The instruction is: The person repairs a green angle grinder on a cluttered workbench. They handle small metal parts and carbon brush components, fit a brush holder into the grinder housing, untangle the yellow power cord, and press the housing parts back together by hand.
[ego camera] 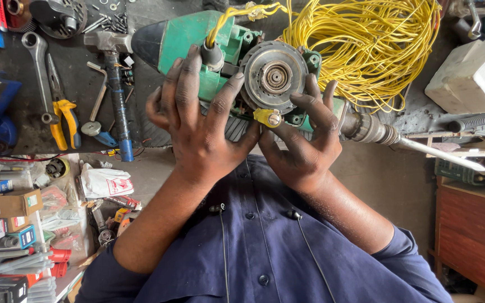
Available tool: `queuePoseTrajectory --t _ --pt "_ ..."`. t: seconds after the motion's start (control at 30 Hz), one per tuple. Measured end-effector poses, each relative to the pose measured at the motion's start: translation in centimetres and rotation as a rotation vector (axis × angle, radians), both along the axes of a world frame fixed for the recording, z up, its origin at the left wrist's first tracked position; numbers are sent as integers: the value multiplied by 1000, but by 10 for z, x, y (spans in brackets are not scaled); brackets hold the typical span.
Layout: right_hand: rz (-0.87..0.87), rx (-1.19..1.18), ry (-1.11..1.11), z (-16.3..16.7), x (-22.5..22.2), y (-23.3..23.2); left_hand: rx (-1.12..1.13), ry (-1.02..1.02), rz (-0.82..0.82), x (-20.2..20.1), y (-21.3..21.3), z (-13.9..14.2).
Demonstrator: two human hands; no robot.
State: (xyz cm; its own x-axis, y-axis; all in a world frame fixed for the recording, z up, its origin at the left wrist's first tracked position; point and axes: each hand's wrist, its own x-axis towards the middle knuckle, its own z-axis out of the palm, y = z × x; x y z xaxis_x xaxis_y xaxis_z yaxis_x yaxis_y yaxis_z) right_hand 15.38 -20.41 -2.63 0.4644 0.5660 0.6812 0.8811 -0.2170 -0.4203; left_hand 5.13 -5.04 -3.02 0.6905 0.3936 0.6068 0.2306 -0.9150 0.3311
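Note:
A green power tool body (pixel 189 39) with its casing off lies on the dark bench, a round metal motor part (pixel 275 76) exposed in the middle. My left hand (pixel 200 120) grips the green housing from below, fingers spread over it beside a black cable stub (pixel 211 56). My right hand (pixel 304 137) holds the tool's right side, thumb next to a small yellow part (pixel 268 118). A metal chuck and chisel bit (pixel 422 148) stick out to the right.
A coil of yellow wire (pixel 366 45) lies behind the tool. A hammer (pixel 116 84), spanner (pixel 40 73) and yellow-handled pliers (pixel 63 120) lie left. Boxes and packets (pixel 18 224) crowd the lower left; a white box (pixel 472 76) and wooden cabinet (pixel 472 230) stand right.

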Motion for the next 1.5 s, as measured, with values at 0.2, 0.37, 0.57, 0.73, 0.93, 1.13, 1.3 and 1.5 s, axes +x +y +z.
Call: queuePoseTrajectory --t 0.2,0.37,0.57,0.73,0.93,1.13,1.3,1.5 --pt "13 -6 28 -3 1 -2 -33 29 -9 1 -1 2" --pt "44 -12 22 -4 1 -3 10 17 -113 -6 13 -1" --pt "29 -30 27 -1 1 -5 15 1 -18 0 2 -5" --pt "44 -25 23 -1 1 -4 2 21 -50 -3 5 -1" --pt "34 -9 26 -3 0 -3 0 18 -49 -4 4 0" --pt "28 -17 24 -3 0 -3 -61 54 -52 -4 1 2" --pt "15 -2 12 -3 -2 -1 -53 53 -136 -11 11 4" --pt "-6 0 21 -3 -2 0 -41 38 -81 -7 5 1"
